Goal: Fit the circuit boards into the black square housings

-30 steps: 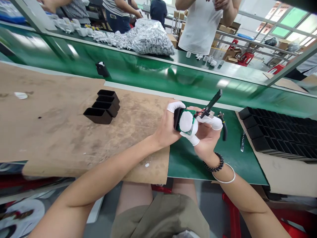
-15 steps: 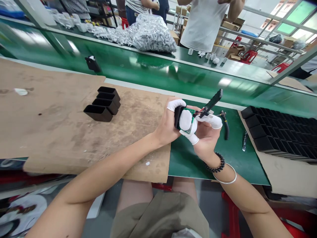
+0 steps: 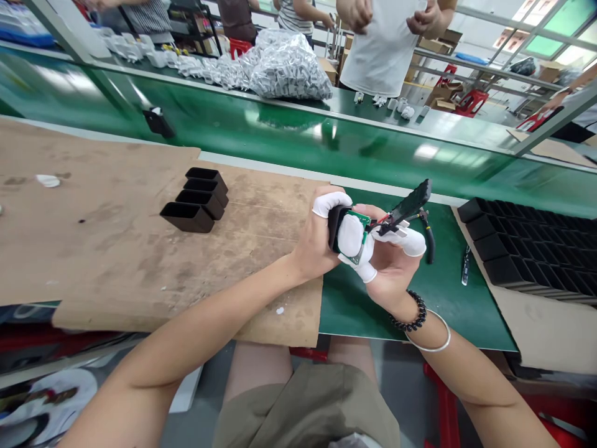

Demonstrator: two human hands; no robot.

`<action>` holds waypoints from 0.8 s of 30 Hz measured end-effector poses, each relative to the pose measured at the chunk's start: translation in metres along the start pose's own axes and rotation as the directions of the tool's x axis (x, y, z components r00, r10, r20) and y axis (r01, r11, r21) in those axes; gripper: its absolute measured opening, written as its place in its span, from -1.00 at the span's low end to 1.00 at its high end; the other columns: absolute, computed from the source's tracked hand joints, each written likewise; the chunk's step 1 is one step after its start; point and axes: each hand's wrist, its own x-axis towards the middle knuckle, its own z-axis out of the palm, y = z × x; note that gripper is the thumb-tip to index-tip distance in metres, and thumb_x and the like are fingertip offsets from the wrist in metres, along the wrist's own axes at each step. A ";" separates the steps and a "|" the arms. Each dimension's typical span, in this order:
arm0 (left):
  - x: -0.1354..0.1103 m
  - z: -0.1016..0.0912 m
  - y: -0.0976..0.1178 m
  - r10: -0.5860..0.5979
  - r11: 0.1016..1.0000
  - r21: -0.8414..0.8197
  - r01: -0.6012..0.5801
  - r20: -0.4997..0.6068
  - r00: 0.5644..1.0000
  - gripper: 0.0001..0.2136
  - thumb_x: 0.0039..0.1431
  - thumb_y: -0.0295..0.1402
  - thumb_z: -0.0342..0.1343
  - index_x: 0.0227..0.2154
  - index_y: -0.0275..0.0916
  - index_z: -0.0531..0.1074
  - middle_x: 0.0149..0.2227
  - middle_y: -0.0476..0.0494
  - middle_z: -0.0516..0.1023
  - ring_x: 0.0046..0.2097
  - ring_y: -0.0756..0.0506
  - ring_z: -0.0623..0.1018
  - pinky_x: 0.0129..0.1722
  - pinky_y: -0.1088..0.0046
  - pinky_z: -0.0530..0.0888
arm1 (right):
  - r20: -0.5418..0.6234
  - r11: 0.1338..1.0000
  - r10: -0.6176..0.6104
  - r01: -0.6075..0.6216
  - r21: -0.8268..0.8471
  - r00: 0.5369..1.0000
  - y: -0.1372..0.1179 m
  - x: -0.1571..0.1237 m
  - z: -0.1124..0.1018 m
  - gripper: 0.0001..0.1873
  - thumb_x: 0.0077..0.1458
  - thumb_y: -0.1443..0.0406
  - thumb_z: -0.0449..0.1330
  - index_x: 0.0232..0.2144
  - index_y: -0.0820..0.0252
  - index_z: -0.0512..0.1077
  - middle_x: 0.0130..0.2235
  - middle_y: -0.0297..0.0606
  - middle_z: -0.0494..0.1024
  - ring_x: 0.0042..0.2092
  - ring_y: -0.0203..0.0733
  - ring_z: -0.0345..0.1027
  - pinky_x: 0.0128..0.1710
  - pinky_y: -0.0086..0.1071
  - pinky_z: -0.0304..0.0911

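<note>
My left hand (image 3: 317, 239), with a white finger cot on its thumb, is wrapped round a black plastic housing (image 3: 334, 229). A green circuit board (image 3: 363, 221) with a white pad (image 3: 350, 235) on it sits partly at the housing's open end. My right hand (image 3: 394, 264), also in white finger cots, grips the board from the right. Red and black wires run from the board to a black end piece (image 3: 413, 204), which sticks up above my right fingers. How deep the board goes into the housing is hidden.
Several empty black housings (image 3: 189, 218) stand on brown cardboard (image 3: 116, 261) at left. Pliers (image 3: 430, 239) and a small knife-like tool (image 3: 465, 266) lie right of my hands. Rows of black housings (image 3: 522, 249) fill the right side. A black piece (image 3: 158, 122) rests on the green conveyor belt (image 3: 280, 130); people work beyond.
The view has shifted slightly. Both hands keep their hold on the housing and board, and the black end piece leans a little further right. The black piece on the belt has moved left.
</note>
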 end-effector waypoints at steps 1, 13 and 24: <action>0.000 0.000 0.001 -0.004 1.000 -0.003 0.004 -0.001 1.000 -0.55 0.10 -0.27 0.30 0.00 -0.05 0.24 -0.06 -0.16 0.32 -0.09 -0.16 0.47 -0.12 0.18 0.53 | 0.008 1.000 -0.016 0.016 0.004 1.000 0.000 0.000 0.000 -0.54 -0.03 0.19 0.49 -0.16 -0.09 0.34 0.00 -0.30 0.60 0.09 0.00 0.50 0.15 0.04 0.41; -0.005 0.003 -0.002 -0.113 0.994 0.006 0.113 -0.029 0.993 -0.52 0.08 -0.27 0.34 -0.01 -0.06 0.23 -0.03 -0.18 0.35 -0.04 -0.19 0.50 -0.07 0.12 0.54 | -0.027 0.997 0.007 -0.010 -0.079 1.000 0.011 -0.004 -0.006 -0.50 -0.03 0.14 0.49 -0.08 -0.04 0.38 -0.01 -0.28 0.59 0.10 0.01 0.50 0.19 0.03 0.38; -0.004 0.003 0.000 -0.107 0.994 0.031 0.107 0.012 0.994 -0.50 0.06 -0.44 0.26 0.01 -0.10 0.18 -0.02 -0.16 0.30 -0.05 -0.15 0.48 -0.07 0.20 0.51 | -0.019 0.989 -0.050 0.047 -0.141 0.999 0.017 -0.008 -0.010 -0.48 0.02 0.14 0.45 0.01 -0.09 0.38 0.01 -0.26 0.55 0.14 0.01 0.46 0.16 0.03 0.41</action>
